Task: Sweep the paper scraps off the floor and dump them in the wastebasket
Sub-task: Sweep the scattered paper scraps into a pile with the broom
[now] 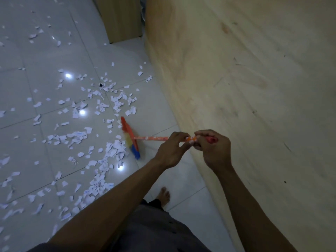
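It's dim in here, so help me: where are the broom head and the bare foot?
broom head (129, 131), head view, on its orange back.
bare foot (163, 196), head view, on the middle of the foot.

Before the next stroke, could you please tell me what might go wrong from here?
The broom head sits beside a pile of paper scraps; a brisk stroke could scatter them further. The right hand grips the handle end close to the wooden panel and might knock it.

Paper scraps (78, 139) lie scattered over the floor (23, 79), left of the broom head (130, 139); a wooden panel (254, 88) stands right; a cabinet (123, 19) behind.
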